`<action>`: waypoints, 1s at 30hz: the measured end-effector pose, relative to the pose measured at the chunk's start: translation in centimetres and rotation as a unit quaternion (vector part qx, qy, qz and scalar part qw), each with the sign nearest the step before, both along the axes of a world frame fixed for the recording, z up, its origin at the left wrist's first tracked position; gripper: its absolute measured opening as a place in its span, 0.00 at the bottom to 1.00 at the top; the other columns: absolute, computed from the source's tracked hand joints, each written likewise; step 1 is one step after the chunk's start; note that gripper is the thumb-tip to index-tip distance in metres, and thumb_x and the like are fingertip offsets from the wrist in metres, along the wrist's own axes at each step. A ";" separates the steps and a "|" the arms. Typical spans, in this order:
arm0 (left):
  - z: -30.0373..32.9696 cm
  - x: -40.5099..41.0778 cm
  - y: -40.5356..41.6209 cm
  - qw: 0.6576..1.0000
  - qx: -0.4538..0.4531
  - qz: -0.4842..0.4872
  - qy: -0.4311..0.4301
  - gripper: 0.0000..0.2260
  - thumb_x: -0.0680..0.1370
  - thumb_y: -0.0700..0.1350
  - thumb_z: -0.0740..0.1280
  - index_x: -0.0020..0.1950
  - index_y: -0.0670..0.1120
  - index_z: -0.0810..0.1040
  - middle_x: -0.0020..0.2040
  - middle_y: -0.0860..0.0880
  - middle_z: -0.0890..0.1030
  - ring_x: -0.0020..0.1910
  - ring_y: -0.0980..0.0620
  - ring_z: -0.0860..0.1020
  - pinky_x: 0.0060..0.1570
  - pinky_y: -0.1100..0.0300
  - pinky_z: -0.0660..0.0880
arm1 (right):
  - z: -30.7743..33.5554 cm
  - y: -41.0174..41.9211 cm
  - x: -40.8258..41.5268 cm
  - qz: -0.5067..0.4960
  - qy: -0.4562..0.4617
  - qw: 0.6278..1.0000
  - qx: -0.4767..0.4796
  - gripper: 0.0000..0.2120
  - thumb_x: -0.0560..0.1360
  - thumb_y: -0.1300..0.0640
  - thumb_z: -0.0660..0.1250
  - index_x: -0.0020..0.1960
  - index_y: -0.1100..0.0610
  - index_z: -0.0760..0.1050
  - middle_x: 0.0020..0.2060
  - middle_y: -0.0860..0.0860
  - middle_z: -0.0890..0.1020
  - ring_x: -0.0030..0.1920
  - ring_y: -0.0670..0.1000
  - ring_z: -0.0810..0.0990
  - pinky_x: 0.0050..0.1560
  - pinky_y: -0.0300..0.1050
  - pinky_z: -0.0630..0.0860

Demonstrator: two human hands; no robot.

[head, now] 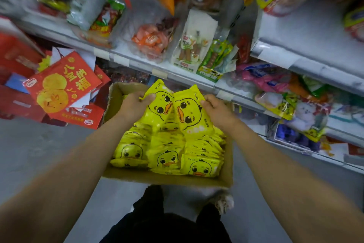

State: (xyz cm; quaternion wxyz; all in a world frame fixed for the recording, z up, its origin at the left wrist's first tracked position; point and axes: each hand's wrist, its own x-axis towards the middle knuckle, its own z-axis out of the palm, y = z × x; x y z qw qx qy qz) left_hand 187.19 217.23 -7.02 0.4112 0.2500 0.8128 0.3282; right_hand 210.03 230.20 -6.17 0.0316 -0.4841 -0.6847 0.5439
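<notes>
Two items in hand, both yellow with a duck face. Left packet point(160, 107): pinched at its far left corner by the left hand point(135, 104), thumb laid on the printed face. Right packet point(190, 118): gripped along its right edge by the right hand point(215, 109), fingers curled round it. Both packets are raised and tilted, print toward the camera, inner edges touching between the hands. Their lower ends reach the stock below; whether they rest on it cannot be told. Box point(157, 179): brown cardboard, open top, directly under the hands, on the grey floor point(39, 144) just near the shelving. Stock point(167, 158): many more of the same duck packets, lying packed in rows and filling the near and right parts of the box; the far left corner shows bare card. Shelf point(197, 78): white, running from far left to right beyond the box, carrying a clear bag of orange sweets point(150, 42), a white sausage pack point(190, 45) beside it, and a green pack point(213, 61) further right. Lower shelves at right hold mixed packs, blurred, a pink pack point(264, 79) among them. Red bags point(63, 87): a loose heap at far left, the top one printed with gold discs. Dark trousers point(167, 227): near edge, below the box.
</notes>
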 end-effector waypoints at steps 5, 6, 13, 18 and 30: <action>5.5 6.8 2.4 0.993 0.056 0.018 -0.106 0.09 0.71 0.52 0.76 0.43 0.49 0.81 0.44 0.49 0.84 0.46 0.49 0.81 0.51 0.54 0.77 | 3.8 2.0 6.5 -0.063 0.060 0.996 -0.019 0.20 0.80 0.46 0.62 0.54 0.64 0.74 0.48 0.67 0.76 0.45 0.49 0.71 0.44 0.42 0.68; 6.7 8.5 3.0 0.992 0.063 0.017 -0.107 0.08 0.71 0.51 0.75 0.43 0.49 0.80 0.45 0.50 0.83 0.47 0.49 0.80 0.52 0.54 0.75 | 4.6 2.4 8.0 -0.083 0.077 0.993 -0.041 0.21 0.77 0.43 0.63 0.52 0.62 0.74 0.46 0.66 0.77 0.44 0.50 0.72 0.47 0.46 0.70; 13.3 19.9 7.1 0.978 0.119 0.011 -0.171 0.23 0.63 0.54 0.80 0.53 0.47 0.81 0.48 0.45 0.85 0.48 0.44 0.84 0.52 0.42 0.79 | 8.7 7.7 19.9 -0.160 0.199 0.963 -0.081 0.18 0.71 0.36 0.68 0.52 0.47 0.80 0.55 0.52 0.83 0.60 0.58 0.78 0.66 0.63 0.71; 18.3 28.2 11.3 0.960 0.174 -0.014 -0.220 0.13 0.74 0.43 0.71 0.58 0.42 0.79 0.49 0.42 0.85 0.40 0.47 0.84 0.35 0.55 0.81 | 16.3 8.7 27.3 -0.180 0.267 0.935 -0.150 0.25 0.70 0.45 0.73 0.61 0.59 0.78 0.53 0.60 0.85 0.47 0.58 0.85 0.42 0.56 0.82; 30.4 34.6 20.7 0.963 0.220 -0.123 -0.097 0.16 0.69 0.37 0.75 0.55 0.41 0.80 0.49 0.41 0.84 0.44 0.43 0.84 0.46 0.47 0.81 | 29.3 16.2 35.8 -0.149 0.374 0.915 -0.017 0.26 0.63 0.61 0.76 0.60 0.61 0.77 0.51 0.59 0.85 0.48 0.59 0.85 0.43 0.55 0.82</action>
